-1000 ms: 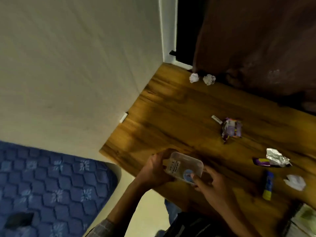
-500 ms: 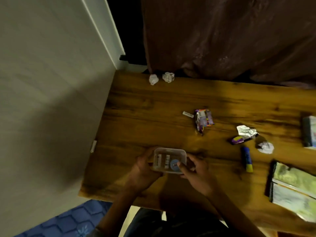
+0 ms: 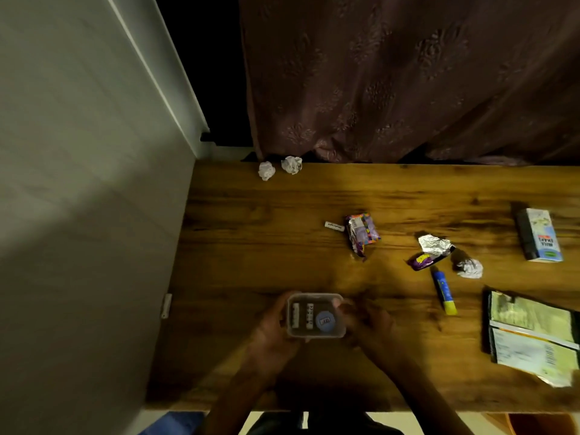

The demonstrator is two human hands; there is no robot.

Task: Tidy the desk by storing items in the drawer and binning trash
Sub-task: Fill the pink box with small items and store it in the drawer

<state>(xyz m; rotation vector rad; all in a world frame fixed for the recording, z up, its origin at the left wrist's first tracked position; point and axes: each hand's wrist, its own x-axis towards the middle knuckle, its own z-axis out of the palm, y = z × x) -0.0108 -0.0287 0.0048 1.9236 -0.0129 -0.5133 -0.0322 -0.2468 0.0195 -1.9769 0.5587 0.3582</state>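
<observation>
**Clear box now square over the counter, both hands on it**

Since a second ago the view has swung from the floor and blue mat round to the whole counter (image 3: pixel 282 233), and the clear plastic box (image 3: pixel 314 315) has come from a tilt near the front edge to sit level in the lower middle of the frame. The left hand (image 3: pixel 270 334) wraps its left side, fingers curled onto the rim; the right hand (image 3: pixel 367 324) pinches the right end with its fingers pressed to the wall. Judging by this, the box is being steadied for storing; no drawer or bin can be made out.

Inside the box lie two white sticks with unreadable black print and a blue round disc with a red mark. Right of centre, a small white tag (image 3: pixel 334 226) carries one word, too blurred to read, beside a purple wrapper (image 3: pixel 361 235). At the right edge, a carton (image 3: pixel 539 235) shows red lettering, upside down and illegible. The glue stick (image 3: pixel 443 291), foil wrapper (image 3: pixel 431 251) and paper balls (image 3: pixel 266 170) are untouched.
</observation>
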